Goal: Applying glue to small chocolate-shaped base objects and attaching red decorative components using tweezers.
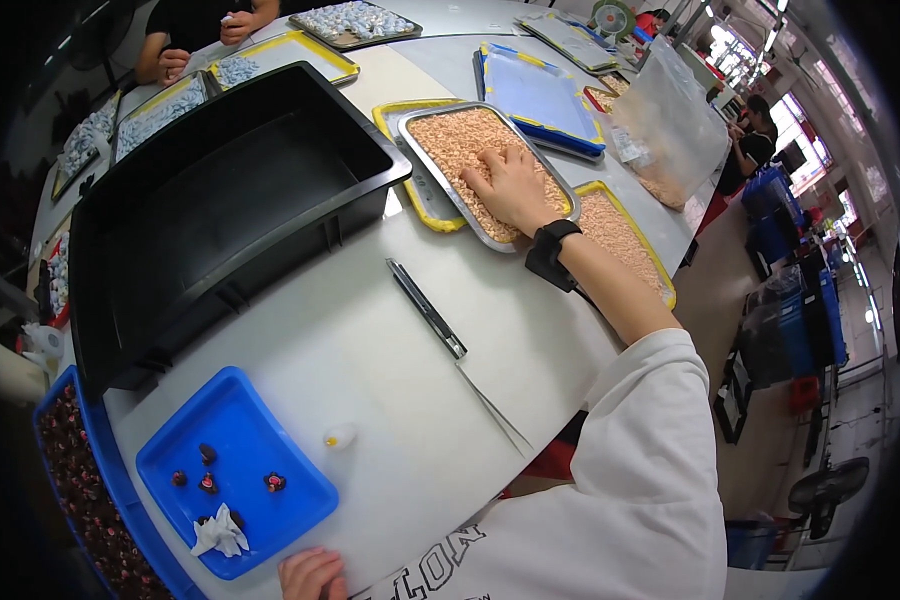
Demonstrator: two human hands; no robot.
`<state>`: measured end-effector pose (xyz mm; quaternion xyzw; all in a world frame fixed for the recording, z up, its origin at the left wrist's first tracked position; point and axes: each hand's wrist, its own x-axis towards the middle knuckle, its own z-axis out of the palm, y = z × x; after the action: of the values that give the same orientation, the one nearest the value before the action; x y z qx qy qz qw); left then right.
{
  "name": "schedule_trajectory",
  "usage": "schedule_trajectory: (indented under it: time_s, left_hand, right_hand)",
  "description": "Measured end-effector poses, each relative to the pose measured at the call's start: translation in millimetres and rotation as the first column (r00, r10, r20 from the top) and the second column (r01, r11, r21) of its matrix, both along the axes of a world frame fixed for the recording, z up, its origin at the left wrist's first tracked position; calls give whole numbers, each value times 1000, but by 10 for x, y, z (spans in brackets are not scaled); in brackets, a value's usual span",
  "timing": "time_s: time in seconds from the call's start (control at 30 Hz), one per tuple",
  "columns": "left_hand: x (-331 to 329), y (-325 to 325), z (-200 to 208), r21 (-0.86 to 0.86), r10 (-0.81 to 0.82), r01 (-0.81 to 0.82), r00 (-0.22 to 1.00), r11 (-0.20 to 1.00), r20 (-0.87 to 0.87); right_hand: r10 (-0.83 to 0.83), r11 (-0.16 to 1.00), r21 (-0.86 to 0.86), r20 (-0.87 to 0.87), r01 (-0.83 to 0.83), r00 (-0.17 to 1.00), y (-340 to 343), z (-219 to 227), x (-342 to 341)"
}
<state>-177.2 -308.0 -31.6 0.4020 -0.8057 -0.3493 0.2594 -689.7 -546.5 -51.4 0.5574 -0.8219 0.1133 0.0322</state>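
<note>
My right hand point(510, 185) lies flat in the metal tray point(560, 180), fingers spread, palm pressed onto the pinkish granules point(450, 135). The grip is fully open and encloses nothing; this flat posture suits levelling loose material, in my judgement. A black wristband point(552, 250) sits just behind that hand. The metal tray rests on a yellow-rimmed tray point(410, 195), which I read as a catch for spillage. A second yellow-rimmed tray of granules point(620, 235) lies just right of my forearm.

My left hand point(310, 575) rests at the near edge of the surface point(370, 340). I cannot tell whether it grips anything. Just ahead of it sits a small blue tray point(240, 430) holding several small dark parts point(208, 484) and a crumpled white wipe point(220, 533). A utility knife point(425, 308) lies between the two hands, untouched. A large black bin point(230, 210) stands left of my right hand.
</note>
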Motion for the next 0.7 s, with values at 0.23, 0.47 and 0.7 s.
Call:
schedule_trajectory:
  time_s: [0.23,0.47,0.7]
  left_hand:
    - [36,-4,-10,-12,-16,16,1000,1000,-4]
    - [41,0,-16,-13,-31,30,999,999,-19]
    - [33,13,6,-24,-22,21,1000,999,-22]
  right_hand:
    - [82,973,-210,-88,-99,993,-71,72,-77]
    - [-6,960,-281,24,13,1000,28,261,-177]
    - [136,925,-381,350,8,927,568,593,91]
